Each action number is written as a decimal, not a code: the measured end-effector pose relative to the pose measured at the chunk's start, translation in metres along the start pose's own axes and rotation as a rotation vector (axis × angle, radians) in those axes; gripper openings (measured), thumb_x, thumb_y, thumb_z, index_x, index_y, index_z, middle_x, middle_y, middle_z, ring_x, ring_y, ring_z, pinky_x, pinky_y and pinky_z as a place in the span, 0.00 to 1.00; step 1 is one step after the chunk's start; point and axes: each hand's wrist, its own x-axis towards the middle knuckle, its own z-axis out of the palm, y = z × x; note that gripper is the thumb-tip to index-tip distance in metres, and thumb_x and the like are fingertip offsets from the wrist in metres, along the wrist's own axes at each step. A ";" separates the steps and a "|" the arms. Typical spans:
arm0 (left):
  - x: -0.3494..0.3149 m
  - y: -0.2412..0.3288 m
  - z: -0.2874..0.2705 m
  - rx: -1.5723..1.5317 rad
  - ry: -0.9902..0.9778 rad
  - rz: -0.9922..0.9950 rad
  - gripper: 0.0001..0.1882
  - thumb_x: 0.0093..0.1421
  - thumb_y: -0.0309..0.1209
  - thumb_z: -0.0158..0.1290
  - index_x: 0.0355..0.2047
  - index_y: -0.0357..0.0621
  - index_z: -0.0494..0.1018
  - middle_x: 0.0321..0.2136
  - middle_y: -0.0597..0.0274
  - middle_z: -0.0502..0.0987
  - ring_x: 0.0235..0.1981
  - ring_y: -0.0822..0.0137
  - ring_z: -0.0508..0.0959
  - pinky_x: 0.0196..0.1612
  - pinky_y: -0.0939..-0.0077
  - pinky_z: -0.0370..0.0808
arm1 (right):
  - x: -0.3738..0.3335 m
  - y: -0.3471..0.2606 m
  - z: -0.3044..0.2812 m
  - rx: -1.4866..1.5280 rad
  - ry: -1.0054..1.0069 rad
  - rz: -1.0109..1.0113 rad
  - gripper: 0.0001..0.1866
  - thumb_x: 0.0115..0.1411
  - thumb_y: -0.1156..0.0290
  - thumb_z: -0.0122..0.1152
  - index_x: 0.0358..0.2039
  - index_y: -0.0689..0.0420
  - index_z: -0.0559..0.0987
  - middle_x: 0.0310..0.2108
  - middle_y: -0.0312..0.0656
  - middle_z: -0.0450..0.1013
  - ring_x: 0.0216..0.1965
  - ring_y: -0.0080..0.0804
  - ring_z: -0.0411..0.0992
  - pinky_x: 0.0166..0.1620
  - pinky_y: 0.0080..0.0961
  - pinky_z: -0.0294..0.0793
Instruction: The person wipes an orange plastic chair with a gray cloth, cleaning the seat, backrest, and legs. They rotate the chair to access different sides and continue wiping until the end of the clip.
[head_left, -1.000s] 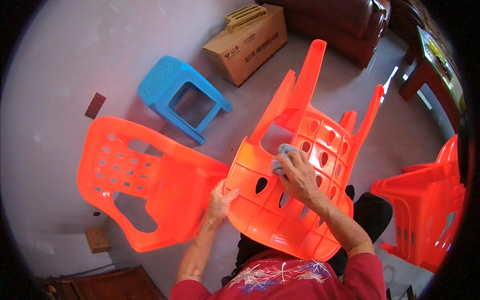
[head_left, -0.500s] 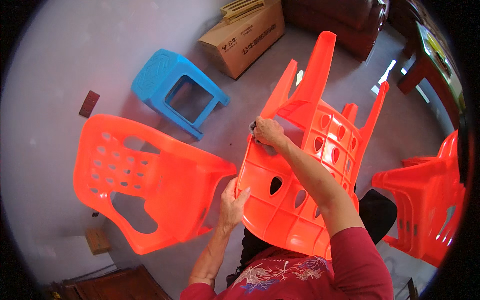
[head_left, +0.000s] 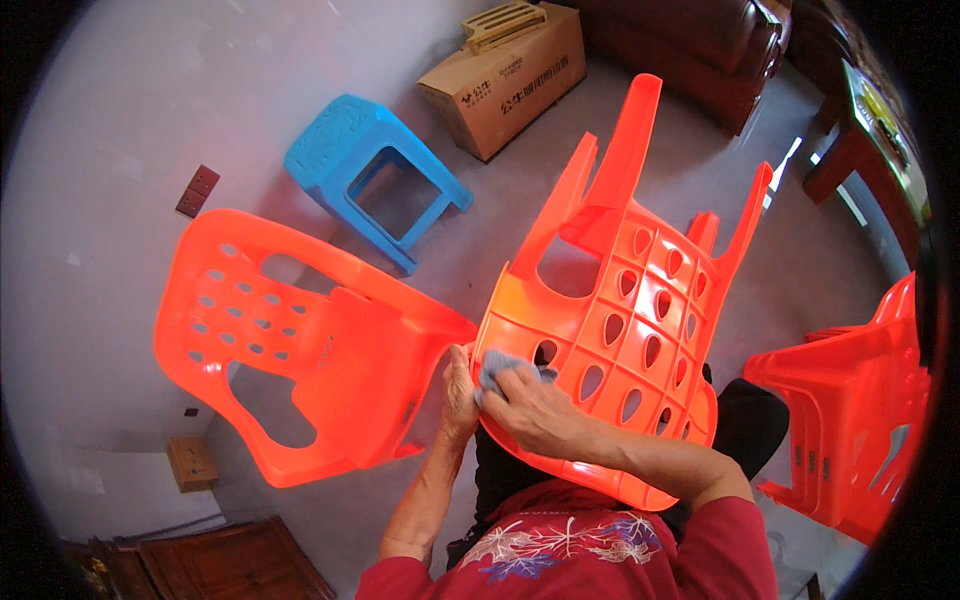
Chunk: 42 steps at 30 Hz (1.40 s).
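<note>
Across my lap an orange-red plastic chair (head_left: 690, 290) lies tipped over, its ribbed, hole-pierced side facing up and its legs pointing away from me. My left hand (head_left: 460, 400) grips the chair's left edge, fingers partly hidden behind it. With my right hand (head_left: 540, 412) I press a grey cloth (head_left: 503, 368) on the panel just beside that edge, close to my left hand. Another orange-red chair (head_left: 355, 350) stands close on the left, its seat almost touching the edge I hold.
A blue plastic stool (head_left: 335, 150) stands beyond the left chair, by the wall. Farther back are a cardboard box (head_left: 520, 90) with a slatted wooden piece (head_left: 500, 25) on top and a dark red sofa (head_left: 680, 45). Stacked orange-red chairs (head_left: 840, 400) stand at right, below a wooden table (head_left: 850, 140).
My right hand has drawn the cloth down the chair's left side toward me, beside my left hand. The left hand keeps its hold, and the view has shifted slightly.
</note>
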 end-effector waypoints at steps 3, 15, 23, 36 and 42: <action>0.005 -0.013 -0.008 0.052 -0.001 0.023 0.17 0.68 0.36 0.38 0.44 0.35 0.70 0.37 0.63 0.75 0.37 0.75 0.72 0.43 0.80 0.69 | -0.023 -0.004 -0.015 -0.043 0.049 -0.083 0.09 0.52 0.70 0.53 0.34 0.57 0.71 0.33 0.46 0.64 0.35 0.42 0.67 0.26 0.33 0.71; 0.003 -0.011 -0.005 -0.129 -0.120 -0.086 0.15 0.59 0.23 0.44 0.47 0.33 0.67 0.39 0.60 0.75 0.38 0.73 0.74 0.43 0.79 0.71 | 0.033 0.121 -0.004 -0.459 0.147 0.239 0.10 0.49 0.66 0.56 0.32 0.55 0.73 0.29 0.43 0.68 0.35 0.39 0.69 0.31 0.34 0.71; 0.007 -0.024 -0.008 -0.125 -0.104 -0.035 0.13 0.62 0.27 0.44 0.44 0.34 0.69 0.35 0.66 0.74 0.36 0.78 0.71 0.41 0.82 0.69 | 0.060 0.145 0.016 -0.310 0.094 0.430 0.09 0.52 0.63 0.55 0.32 0.53 0.73 0.30 0.48 0.72 0.32 0.44 0.73 0.26 0.39 0.72; 0.020 -0.037 -0.016 -0.105 -0.093 0.013 0.10 0.60 0.24 0.49 0.41 0.37 0.72 0.32 0.70 0.74 0.31 0.80 0.71 0.37 0.86 0.68 | -0.063 0.014 -0.006 -0.131 0.118 0.147 0.16 0.54 0.68 0.51 0.45 0.41 0.70 0.27 0.40 0.64 0.27 0.38 0.69 0.24 0.34 0.67; 0.027 -0.050 -0.032 -0.078 -0.109 -0.058 0.13 0.58 0.23 0.50 0.44 0.36 0.71 0.36 0.65 0.75 0.36 0.76 0.74 0.43 0.82 0.71 | -0.137 0.030 -0.026 -0.424 0.248 0.150 0.12 0.55 0.62 0.54 0.41 0.37 0.71 0.23 0.36 0.62 0.26 0.30 0.67 0.28 0.30 0.59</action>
